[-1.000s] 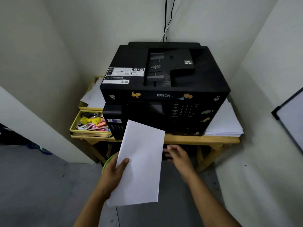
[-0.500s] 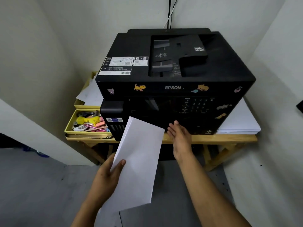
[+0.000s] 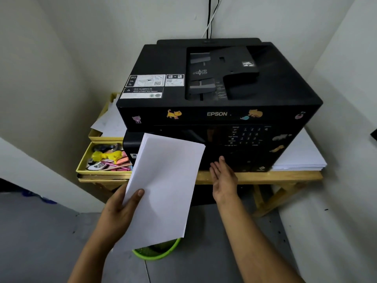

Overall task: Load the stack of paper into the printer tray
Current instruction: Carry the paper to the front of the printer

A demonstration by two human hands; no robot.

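Office corner: printer, paper stacks, stationery tray.

There is one camera, worn on the person's head. It looks forward and down from above, close to the black printer, which fills the middle. The wooden counter sits under it. Both arms reach in from the near edge. Walls close in on the left, right and far side.

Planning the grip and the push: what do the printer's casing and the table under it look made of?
Printer: looks like matte black moulded plastic, with soft dull reflections; its front control panel seems glossier. Table: apparently unfinished light wood, pale yellow with squared plank edges and braced legs. The stack of paper in the left hand is plain white sheets.
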